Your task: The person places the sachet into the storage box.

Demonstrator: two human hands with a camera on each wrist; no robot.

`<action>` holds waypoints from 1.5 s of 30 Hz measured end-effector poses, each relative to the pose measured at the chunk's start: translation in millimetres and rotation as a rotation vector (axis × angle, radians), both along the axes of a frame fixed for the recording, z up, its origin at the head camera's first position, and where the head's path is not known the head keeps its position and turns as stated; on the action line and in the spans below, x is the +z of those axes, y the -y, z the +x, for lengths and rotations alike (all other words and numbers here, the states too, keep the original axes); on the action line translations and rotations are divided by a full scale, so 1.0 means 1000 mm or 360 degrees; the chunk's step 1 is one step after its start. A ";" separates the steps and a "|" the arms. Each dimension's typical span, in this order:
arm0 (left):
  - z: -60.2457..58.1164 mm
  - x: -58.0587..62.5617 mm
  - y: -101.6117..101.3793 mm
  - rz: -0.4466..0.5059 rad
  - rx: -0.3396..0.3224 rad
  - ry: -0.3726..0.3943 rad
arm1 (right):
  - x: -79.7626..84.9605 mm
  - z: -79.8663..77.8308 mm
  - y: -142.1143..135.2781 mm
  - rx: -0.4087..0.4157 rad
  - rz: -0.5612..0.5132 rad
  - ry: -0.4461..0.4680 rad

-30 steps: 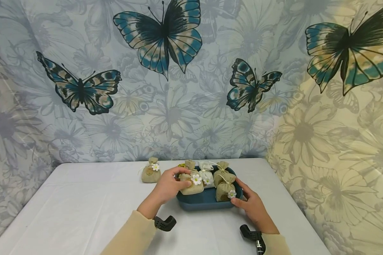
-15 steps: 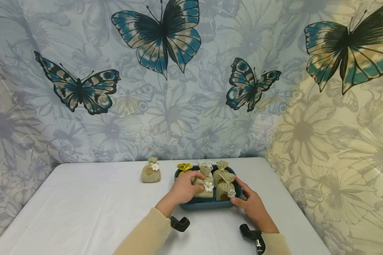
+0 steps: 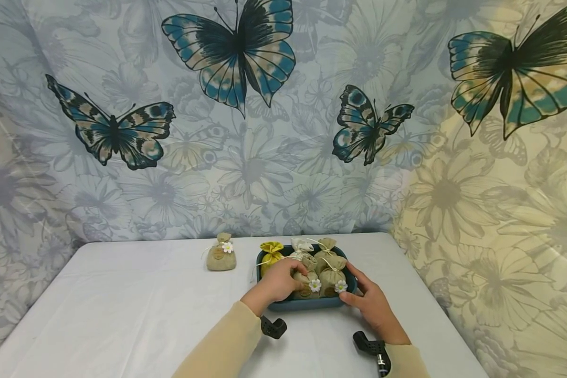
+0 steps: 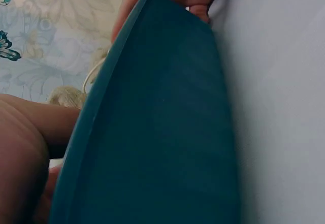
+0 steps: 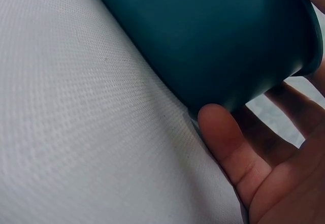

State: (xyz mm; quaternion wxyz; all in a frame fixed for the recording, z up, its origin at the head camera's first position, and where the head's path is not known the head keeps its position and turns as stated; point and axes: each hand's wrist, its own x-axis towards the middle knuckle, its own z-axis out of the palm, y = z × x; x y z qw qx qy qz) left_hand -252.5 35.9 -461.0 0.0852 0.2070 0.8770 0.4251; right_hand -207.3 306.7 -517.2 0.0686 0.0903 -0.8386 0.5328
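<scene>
With thumb and fingers my left hand (image 3: 276,282) holds a beige drawstring sachet (image 3: 305,290) bearing a white daisy, low inside a dark blue oblong tray (image 3: 307,304). Part of that sachet is hidden by the fingers. My right hand (image 3: 377,305) grips the tray's right end; the thumb presses the front corner and the fingers lie along the side, as the right wrist view shows. Beside the held sachet sits another beige sachet (image 3: 332,281) with a daisy. Behind them in the tray are a yellow sachet (image 3: 271,254), a white sachet (image 3: 301,244) and a further beige one.
One more beige sachet (image 3: 221,257) with a daisy stands on the white-covered table (image 3: 99,315), left of the tray. A butterfly-printed cloth (image 3: 260,173) hangs behind the table's far edge. Both wrists carry black camera mounts.
My left hand has moved right and lowered the beige sachet into the tray, beside the front right one. The yellow sachet has come into view behind it. My right hand has stayed at the tray's end.
</scene>
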 end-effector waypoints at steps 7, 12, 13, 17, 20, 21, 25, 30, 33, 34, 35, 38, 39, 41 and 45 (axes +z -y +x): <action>-0.004 0.002 -0.002 -0.0157 -0.0044 0.0032 | 0.001 0.001 0.001 0.0005 -0.0015 0.0018; -0.007 0.000 -0.003 -0.0104 -0.0056 0.0047 | 0.002 0.001 0.000 -0.0003 -0.0008 -0.0011; -0.008 -0.001 -0.003 -0.0096 -0.0058 0.0050 | 0.002 0.001 0.000 0.0000 -0.0010 -0.0018; -0.010 -0.004 -0.004 -0.0078 -0.0067 0.0056 | 0.002 0.001 0.000 0.0028 -0.0013 -0.0029; -0.011 -0.006 -0.004 -0.0067 -0.0062 0.0079 | 0.003 0.001 0.001 0.0036 -0.0023 -0.0020; -0.012 -0.006 -0.004 -0.0064 -0.0060 0.0086 | 0.003 0.001 0.000 0.0032 -0.0022 -0.0019; -0.013 -0.008 -0.004 -0.0042 -0.0064 0.0103 | 0.002 0.001 0.000 0.0033 -0.0026 -0.0021; -0.012 -0.007 -0.004 -0.0023 -0.0071 0.0102 | 0.001 0.000 -0.002 0.0034 -0.0020 -0.0017; -0.007 0.000 0.000 -0.0015 -0.0076 0.0131 | 0.000 0.000 -0.003 0.0036 -0.0003 -0.0012; -0.005 0.004 0.002 0.0000 -0.0073 0.0146 | 0.000 0.000 -0.003 0.0034 -0.0003 -0.0011; -0.003 0.009 0.004 0.0022 -0.0068 0.0169 | 0.000 0.000 -0.003 0.0030 -0.0001 -0.0010; 0.000 0.024 0.016 0.0100 -0.0056 0.0225 | 0.001 0.001 -0.003 0.0019 -0.0002 -0.0014; 0.000 0.027 0.021 0.0148 -0.0058 0.0239 | 0.001 0.001 -0.003 0.0017 -0.0007 -0.0018; -0.002 0.031 0.034 0.0260 -0.0064 0.0269 | 0.000 0.000 -0.002 0.0013 -0.0012 -0.0023; -0.006 0.030 0.064 0.0545 -0.0052 0.0283 | -0.001 0.000 -0.001 0.0025 -0.0018 -0.0010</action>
